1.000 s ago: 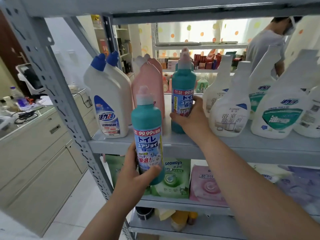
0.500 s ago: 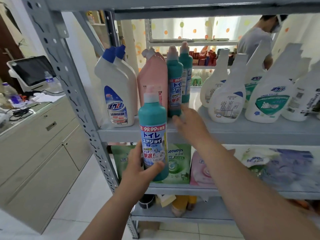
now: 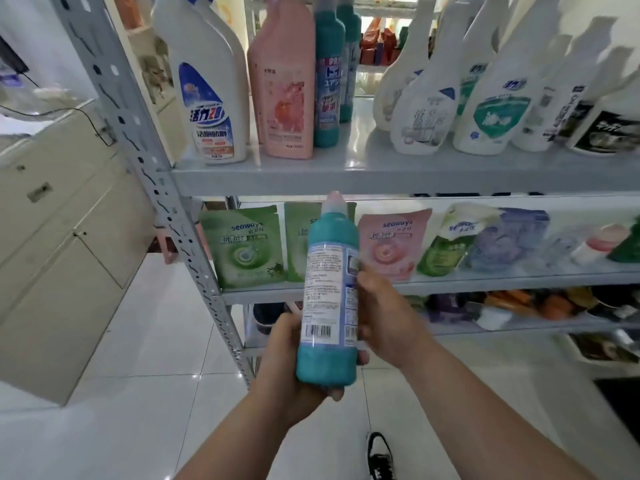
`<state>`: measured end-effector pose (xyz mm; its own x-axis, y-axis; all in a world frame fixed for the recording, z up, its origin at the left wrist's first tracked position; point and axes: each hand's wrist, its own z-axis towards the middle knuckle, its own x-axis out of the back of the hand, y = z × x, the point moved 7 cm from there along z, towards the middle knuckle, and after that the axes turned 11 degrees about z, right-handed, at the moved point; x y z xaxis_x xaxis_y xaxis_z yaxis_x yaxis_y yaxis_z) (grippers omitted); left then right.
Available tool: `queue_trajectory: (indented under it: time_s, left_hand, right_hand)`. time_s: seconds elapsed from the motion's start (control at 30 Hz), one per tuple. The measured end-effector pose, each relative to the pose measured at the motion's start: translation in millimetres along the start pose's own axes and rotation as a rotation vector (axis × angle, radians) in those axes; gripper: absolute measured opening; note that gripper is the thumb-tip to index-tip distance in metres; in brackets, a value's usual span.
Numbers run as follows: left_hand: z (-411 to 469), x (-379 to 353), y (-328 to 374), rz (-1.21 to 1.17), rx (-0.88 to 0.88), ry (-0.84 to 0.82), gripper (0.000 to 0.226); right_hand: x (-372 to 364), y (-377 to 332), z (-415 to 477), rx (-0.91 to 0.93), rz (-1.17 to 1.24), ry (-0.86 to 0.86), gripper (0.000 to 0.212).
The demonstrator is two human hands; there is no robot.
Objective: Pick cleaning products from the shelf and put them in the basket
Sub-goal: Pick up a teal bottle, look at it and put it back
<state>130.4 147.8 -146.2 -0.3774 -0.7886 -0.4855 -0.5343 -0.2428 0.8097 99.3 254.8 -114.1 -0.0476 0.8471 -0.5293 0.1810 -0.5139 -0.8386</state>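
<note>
I hold a teal cleaner bottle point(image 3: 329, 299) with a pale pink cap in front of the shelf, its back label and barcode turned to me. My left hand point(image 3: 287, 368) grips its lower part from the left and underneath. On the bottle's right side my right hand point(image 3: 384, 320) has its fingers wrapped round the body. Two more teal bottles point(image 3: 327, 77) stand on the grey metal shelf point(image 3: 346, 174) above, beside a pink bottle point(image 3: 285, 84) and a white bottle with a blue label point(image 3: 207, 91). No basket is in view.
White spray bottles point(image 3: 485, 95) fill the right of the upper shelf. Green and pink refill pouches point(image 3: 242, 247) stand on the shelf below. A perforated shelf post point(image 3: 166, 202) runs down the left. A beige cabinet point(image 3: 52, 254) is at the left. My shoe point(image 3: 379, 455) is on the tiled floor.
My right hand left the upper shelf and took hold of the teal bottle in my left hand. The bottle came down and turned its back label to me. My view tilted downward.
</note>
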Motion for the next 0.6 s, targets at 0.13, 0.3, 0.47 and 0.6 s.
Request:
queue_trajectory:
  time_s: [0.13,0.3,0.47,0.6]
  left_hand:
    - [-8,-6,-32,0.138,0.016,0.044,0.064]
    - [-13,-19,-46,0.388,-0.104,0.202,0.067]
    - [-18,-60,-85,0.084,0.142,0.136,0.086]
    - [-15,-101,-118,0.036,0.283,0.062,0.089]
  right_hand:
    - [21,6,-26,0.046,-0.063,0.049,0.048]
    - [42,-3,-55,0.143,-0.353,0.081,0.063]
    - [67,8,-79,-0.050,0.019,0.029,0.042]
    - [103,-1,-103,-0.076,0.111,0.055,0.061]
